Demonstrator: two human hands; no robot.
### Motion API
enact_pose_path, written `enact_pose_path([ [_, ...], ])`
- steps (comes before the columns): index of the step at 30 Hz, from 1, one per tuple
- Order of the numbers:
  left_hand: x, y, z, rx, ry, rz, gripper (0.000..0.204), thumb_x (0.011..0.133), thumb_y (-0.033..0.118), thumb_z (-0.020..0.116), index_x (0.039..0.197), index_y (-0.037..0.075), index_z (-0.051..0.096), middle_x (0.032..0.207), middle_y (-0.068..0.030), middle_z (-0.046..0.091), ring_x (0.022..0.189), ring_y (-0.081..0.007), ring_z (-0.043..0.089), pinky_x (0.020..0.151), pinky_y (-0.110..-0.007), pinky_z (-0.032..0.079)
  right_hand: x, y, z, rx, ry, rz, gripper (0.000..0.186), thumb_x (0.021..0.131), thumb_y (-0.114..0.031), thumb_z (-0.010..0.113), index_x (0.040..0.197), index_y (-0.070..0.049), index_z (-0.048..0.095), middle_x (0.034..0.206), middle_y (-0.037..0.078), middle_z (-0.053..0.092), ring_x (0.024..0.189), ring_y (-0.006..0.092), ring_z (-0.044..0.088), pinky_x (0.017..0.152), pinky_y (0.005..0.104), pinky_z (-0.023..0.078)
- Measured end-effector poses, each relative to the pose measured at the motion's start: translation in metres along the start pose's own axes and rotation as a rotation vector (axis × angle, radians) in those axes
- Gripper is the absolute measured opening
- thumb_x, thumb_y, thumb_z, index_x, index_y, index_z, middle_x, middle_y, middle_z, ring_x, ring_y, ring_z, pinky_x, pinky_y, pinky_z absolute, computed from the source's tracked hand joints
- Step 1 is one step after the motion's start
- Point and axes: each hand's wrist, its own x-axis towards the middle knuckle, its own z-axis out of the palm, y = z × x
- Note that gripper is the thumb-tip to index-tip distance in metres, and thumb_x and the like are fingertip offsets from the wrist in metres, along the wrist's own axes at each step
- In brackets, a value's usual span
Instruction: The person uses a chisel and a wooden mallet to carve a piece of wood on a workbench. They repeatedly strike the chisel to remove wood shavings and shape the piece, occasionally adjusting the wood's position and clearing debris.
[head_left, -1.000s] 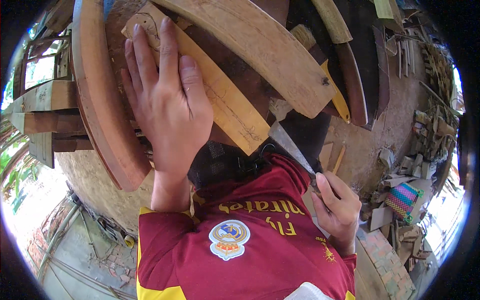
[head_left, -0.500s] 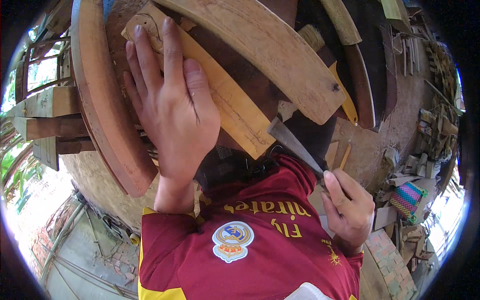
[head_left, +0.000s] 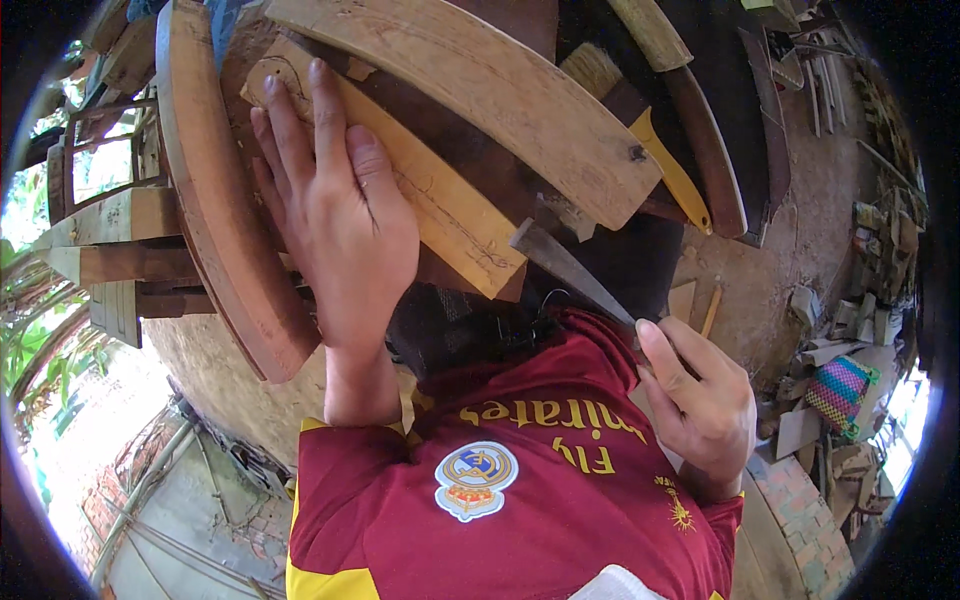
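My left hand [head_left: 350, 240] lies flat, fingers apart, on a long yellowish wooden piece [head_left: 455, 220] marked with dark lines. The fingertips rest by its rounded, carved far end. In my right hand [head_left: 705, 400], close to my body, is a chisel [head_left: 575, 270]; its grey metal blade widens away from my fingers. The blade's broad tip sits at the near right corner of the wooden piece; I cannot tell if they touch. My fingers hide the chisel's handle end.
A broad curved plank [head_left: 480, 90] lies beyond the piece, and a reddish curved beam [head_left: 225, 220] stands left. A yellow-handled brush [head_left: 665, 165] and a wooden-handled large blade [head_left: 705, 150] lie right. Farther right are a woven colourful bag [head_left: 840, 390] and scrap wood.
The whole view has shifted slightly, showing more of the brush. Both hands keep their holds, and the chisel tip stays near the same corner of the wooden piece.
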Motion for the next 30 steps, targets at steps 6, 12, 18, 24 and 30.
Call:
enact_pose_path([
  [6, -0.001, 0.005, -0.001, 0.013, -0.022, 0.000, 0.049, 0.098, 0.024, 0.038, 0.144, 0.007, 0.042, 0.147, -0.0289, 0.035, 0.137, -0.0491, 0.029, 0.113, -0.053, 0.023, 0.019, 0.000, 0.011, -0.063, 0.051, -0.063, 0.051, 0.073, 0.002, 0.067, 0.123, -0.004, 0.060, 0.103, 0.014, 0.061, 0.075, 0.0280, 0.064, 0.063, 0.0360, 0.054],
  [12, -0.001, 0.008, -0.004, 0.019, -0.034, -0.030, 0.049, 0.098, 0.023, 0.038, 0.145, 0.007, 0.041, 0.148, -0.0285, 0.034, 0.137, -0.0485, 0.029, 0.113, -0.055, 0.021, 0.022, -0.004, 0.004, -0.042, 0.007, -0.036, 0.050, 0.074, 0.001, 0.066, 0.124, -0.004, 0.060, 0.104, 0.014, 0.061, 0.077, 0.0278, 0.065, 0.064, 0.0362, 0.054],
  [18, -0.003, 0.004, -0.006, 0.007, -0.032, -0.006, 0.049, 0.098, 0.023, 0.038, 0.144, 0.006, 0.042, 0.148, -0.0284, 0.033, 0.137, -0.0492, 0.028, 0.113, -0.055, 0.020, 0.014, -0.008, -0.004, -0.080, -0.015, -0.020, 0.052, 0.073, 0.001, 0.066, 0.124, -0.004, 0.060, 0.104, 0.014, 0.061, 0.075, 0.0273, 0.063, 0.063, 0.0368, 0.053],
  [24, -0.007, 0.004, -0.007, 0.018, -0.027, -0.004, 0.049, 0.098, 0.022, 0.038, 0.144, 0.005, 0.042, 0.149, -0.0279, 0.033, 0.138, -0.0497, 0.027, 0.113, -0.055, 0.020, 0.037, -0.005, -0.002, -0.066, -0.014, -0.073, 0.053, 0.074, 0.000, 0.066, 0.126, -0.005, 0.060, 0.105, 0.016, 0.062, 0.079, 0.0283, 0.065, 0.065, 0.0367, 0.053],
  [30, -0.002, 0.008, 0.001, 0.019, -0.052, -0.005, 0.049, 0.098, 0.023, 0.038, 0.144, 0.005, 0.041, 0.150, -0.0262, 0.032, 0.138, -0.0499, 0.027, 0.113, -0.055, 0.018, 0.034, 0.011, 0.009, 0.075, 0.048, -0.020, 0.045, 0.082, -0.003, 0.066, 0.127, -0.005, 0.059, 0.104, 0.015, 0.063, 0.085, 0.0318, 0.065, 0.070, 0.0377, 0.055],
])
